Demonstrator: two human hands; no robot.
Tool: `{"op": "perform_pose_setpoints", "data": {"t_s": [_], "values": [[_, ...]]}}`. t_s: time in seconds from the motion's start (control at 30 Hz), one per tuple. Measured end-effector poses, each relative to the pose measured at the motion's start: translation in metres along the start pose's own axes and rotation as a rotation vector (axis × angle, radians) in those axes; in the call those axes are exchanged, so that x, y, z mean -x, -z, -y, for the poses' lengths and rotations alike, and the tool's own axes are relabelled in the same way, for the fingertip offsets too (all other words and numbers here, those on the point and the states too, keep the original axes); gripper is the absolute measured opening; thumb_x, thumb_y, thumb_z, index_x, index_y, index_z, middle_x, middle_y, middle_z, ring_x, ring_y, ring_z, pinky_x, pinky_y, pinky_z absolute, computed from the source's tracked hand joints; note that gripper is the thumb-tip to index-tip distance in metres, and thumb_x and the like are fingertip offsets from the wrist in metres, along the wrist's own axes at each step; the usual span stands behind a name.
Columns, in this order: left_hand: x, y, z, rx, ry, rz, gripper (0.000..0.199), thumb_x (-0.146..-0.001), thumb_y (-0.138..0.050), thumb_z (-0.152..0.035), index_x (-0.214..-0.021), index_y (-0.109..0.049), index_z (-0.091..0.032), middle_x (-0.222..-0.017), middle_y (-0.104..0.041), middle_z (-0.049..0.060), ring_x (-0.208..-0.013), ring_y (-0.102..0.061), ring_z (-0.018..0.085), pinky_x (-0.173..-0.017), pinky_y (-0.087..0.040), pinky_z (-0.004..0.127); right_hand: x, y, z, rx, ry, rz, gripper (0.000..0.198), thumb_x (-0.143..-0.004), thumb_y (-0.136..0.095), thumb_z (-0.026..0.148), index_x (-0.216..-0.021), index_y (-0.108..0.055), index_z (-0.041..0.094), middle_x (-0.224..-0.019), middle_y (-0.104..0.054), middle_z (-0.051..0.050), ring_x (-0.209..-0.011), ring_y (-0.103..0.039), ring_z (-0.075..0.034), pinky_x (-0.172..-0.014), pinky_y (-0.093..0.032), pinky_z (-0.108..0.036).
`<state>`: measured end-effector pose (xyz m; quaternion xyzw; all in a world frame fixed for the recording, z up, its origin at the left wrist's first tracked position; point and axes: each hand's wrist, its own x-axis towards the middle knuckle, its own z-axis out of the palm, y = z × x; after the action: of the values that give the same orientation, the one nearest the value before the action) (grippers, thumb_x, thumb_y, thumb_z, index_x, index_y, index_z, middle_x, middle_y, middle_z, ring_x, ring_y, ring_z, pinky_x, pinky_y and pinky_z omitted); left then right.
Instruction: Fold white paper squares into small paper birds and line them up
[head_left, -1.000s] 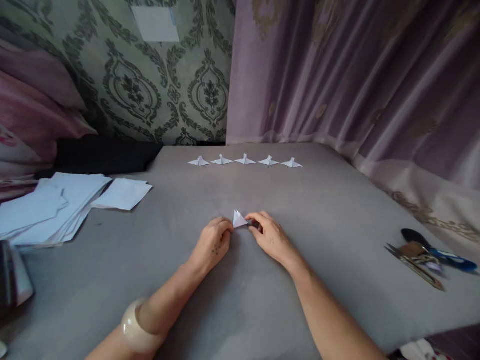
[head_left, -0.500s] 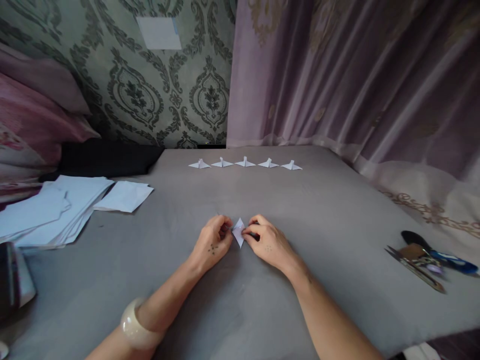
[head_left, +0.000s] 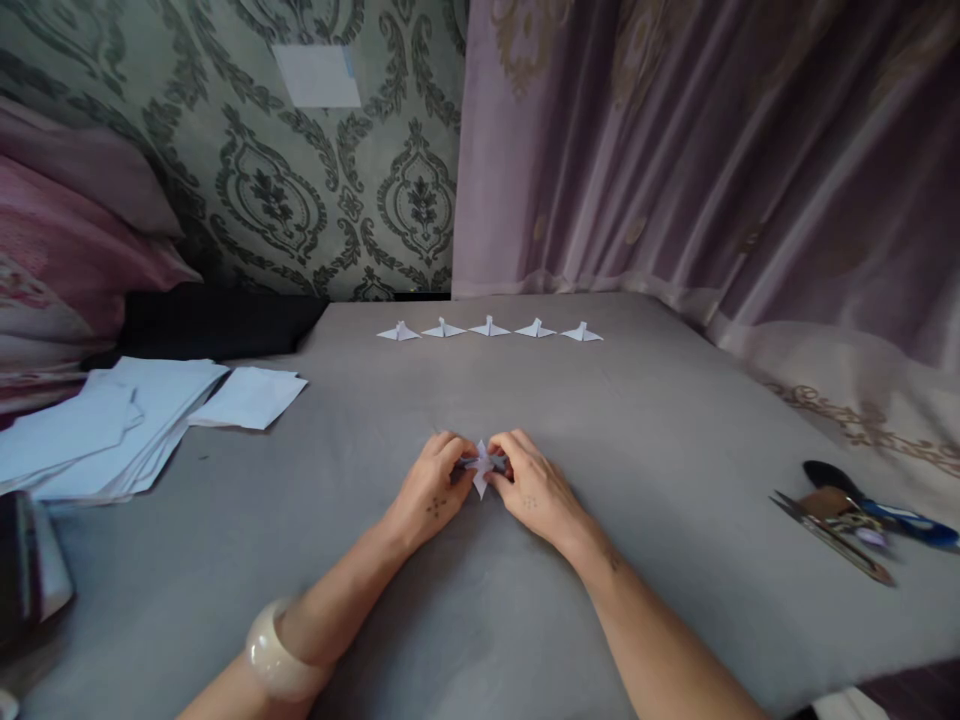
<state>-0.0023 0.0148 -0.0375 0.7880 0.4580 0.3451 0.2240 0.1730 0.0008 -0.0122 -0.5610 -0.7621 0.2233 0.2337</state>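
Between my two hands is a small piece of folded white paper, with pointed ends toward and away from me. My left hand pinches its left side between thumb and fingers. On the right side, my right hand grips it the same way. The fingers hide part of the folds. Farther back on the grey cloth stands a row of several folded paper birds with wings spread.
At the left lie stacked white sheets and a smaller paper pile, with a black cloth behind. A dark device sits at the left edge. Scissors and a blue-handled tool lie at the right.
My left hand has come in to the right and now grips the paper's left side. The paper, a flat diamond before, now looks narrower at its near and far points.
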Motion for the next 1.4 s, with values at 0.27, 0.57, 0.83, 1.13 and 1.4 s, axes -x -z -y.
{"op": "perform_pose_setpoints", "data": {"t_s": [0.27, 0.57, 0.83, 1.13, 1.4], "values": [[-0.002, 0.000, 0.005, -0.023, -0.089, 0.085, 0.017, -0.087, -0.051, -0.012, -0.097, -0.061, -0.020, -0.096, -0.064, 0.006, -0.090, -0.054, 0.019, -0.082, -0.046, 0.032, 0.001, -0.002, 0.001, 0.066, 0.026, 0.031, 0.027, -0.087, -0.054, 0.024, -0.114, -0.059, 0.026, -0.102, -0.057, -0.002, -0.080, -0.059, -0.012, -0.071, -0.044, -0.024], [-0.006, 0.001, 0.010, -0.081, -0.036, 0.072, 0.022, -0.092, -0.046, -0.025, -0.088, -0.067, -0.020, -0.088, -0.062, 0.007, -0.083, -0.055, 0.019, -0.077, -0.046, 0.030, -0.005, -0.013, -0.004, 0.055, -0.019, -0.067, 0.016, -0.091, -0.050, 0.025, -0.090, -0.066, 0.024, -0.093, -0.061, -0.001, -0.076, -0.060, -0.013, -0.068, -0.042, -0.024], [-0.015, 0.003, 0.014, -0.085, 0.022, 0.065, 0.018, -0.089, -0.051, -0.024, -0.086, -0.069, -0.020, -0.088, -0.065, 0.007, -0.083, -0.056, 0.020, -0.079, -0.045, 0.033, -0.013, -0.019, -0.008, 0.044, -0.011, -0.089, 0.016, -0.090, -0.052, 0.023, -0.092, -0.068, 0.025, -0.093, -0.062, -0.002, -0.080, -0.061, -0.014, -0.070, -0.043, -0.024], [-0.012, 0.013, 0.009, 0.030, 0.145, 0.110, 0.027, -0.075, -0.062, -0.022, -0.101, -0.068, -0.020, -0.098, -0.063, 0.008, -0.094, -0.057, 0.022, -0.084, -0.046, 0.035, -0.011, -0.009, -0.018, -0.191, -0.022, -0.013, 0.024, -0.079, -0.058, 0.016, -0.100, -0.066, 0.022, -0.091, -0.059, -0.001, -0.068, -0.055, -0.009, -0.070, -0.045, -0.024], [-0.010, 0.026, 0.007, 0.118, 0.275, 0.021, 0.042, -0.064, -0.047, -0.007, -0.099, -0.067, -0.018, -0.092, -0.060, 0.005, -0.085, -0.057, 0.018, -0.078, -0.047, 0.031, -0.014, -0.010, -0.024, -0.269, -0.068, -0.112, 0.038, -0.069, -0.046, 0.004, -0.098, -0.064, 0.020, -0.093, -0.063, -0.002, -0.073, -0.058, -0.011, -0.071, -0.047, -0.024]]}}
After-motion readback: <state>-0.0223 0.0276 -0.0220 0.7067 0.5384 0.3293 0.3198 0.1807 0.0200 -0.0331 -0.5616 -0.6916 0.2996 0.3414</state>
